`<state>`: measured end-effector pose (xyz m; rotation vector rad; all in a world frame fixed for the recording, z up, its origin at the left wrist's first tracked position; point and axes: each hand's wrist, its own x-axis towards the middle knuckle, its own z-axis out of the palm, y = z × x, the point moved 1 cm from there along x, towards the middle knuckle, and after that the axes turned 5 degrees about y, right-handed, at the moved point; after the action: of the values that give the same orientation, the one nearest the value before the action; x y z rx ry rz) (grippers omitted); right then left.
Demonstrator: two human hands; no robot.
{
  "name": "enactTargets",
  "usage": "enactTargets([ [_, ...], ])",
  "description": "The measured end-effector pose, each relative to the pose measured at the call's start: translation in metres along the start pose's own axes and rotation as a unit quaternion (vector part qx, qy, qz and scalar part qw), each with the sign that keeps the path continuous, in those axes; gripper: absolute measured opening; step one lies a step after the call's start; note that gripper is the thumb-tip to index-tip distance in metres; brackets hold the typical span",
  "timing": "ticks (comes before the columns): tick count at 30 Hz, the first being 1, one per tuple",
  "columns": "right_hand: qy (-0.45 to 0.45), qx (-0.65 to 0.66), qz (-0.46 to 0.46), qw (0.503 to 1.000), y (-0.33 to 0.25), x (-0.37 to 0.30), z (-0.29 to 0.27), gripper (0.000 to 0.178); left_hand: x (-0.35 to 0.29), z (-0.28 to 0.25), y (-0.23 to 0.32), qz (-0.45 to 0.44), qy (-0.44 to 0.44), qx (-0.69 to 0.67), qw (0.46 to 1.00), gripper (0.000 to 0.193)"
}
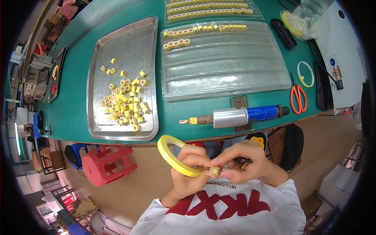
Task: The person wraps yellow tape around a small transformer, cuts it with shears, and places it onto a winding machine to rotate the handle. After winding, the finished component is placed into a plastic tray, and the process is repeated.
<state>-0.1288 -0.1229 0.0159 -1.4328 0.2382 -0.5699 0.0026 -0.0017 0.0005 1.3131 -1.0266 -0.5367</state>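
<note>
My left hand (187,172) is closed, with a roll of yellow tape (169,157) hooked over its fingers. Between its fingertips is a small yellow-wrapped coil bobbin (214,170) with pins. My right hand (246,162) pinches at the same bobbin from the other side, thumb and forefinger against it. Something dark shows behind the right fingers, too covered to make out. Both hands are in front of my chest, off the table's near edge. On the table ahead lies a silver and blue winding tool (231,117), with a yellow bobbin (193,121) on its tip.
A metal tray (152,78) at the left holds a heap of yellow bobbins (127,100). Clear plastic trays (223,74) with rows of bobbins lie at the back. Orange-handled scissors (298,100) and a cable tie ring (311,78) are at the right. A red stool (96,168) stands below left.
</note>
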Motion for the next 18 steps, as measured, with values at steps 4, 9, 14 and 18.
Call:
enactTargets([
  [4, 0.011, -0.024, -0.06, 0.998, 0.01, -0.001, -0.001, 0.028, -0.001, 0.001, 0.004, -0.011, 0.013, 0.008, 1.0, 0.021],
  [9, 0.012, 0.068, 0.052, 0.996, 0.008, -0.001, 0.005, 0.03, 0.0, 0.002, 0.002, 0.006, 0.002, 0.069, 0.998, 0.024],
  [14, 0.037, 0.157, 0.074, 0.984, 0.008, 0.0, 0.009, 0.024, 0.002, 0.001, 0.003, -0.004, 0.001, 0.054, 0.999, 0.023],
  [18, 0.028, 0.113, 0.063, 0.991, 0.007, -0.001, 0.008, 0.022, 0.003, 0.002, 0.004, 0.007, 0.005, 0.073, 0.997, 0.024],
])
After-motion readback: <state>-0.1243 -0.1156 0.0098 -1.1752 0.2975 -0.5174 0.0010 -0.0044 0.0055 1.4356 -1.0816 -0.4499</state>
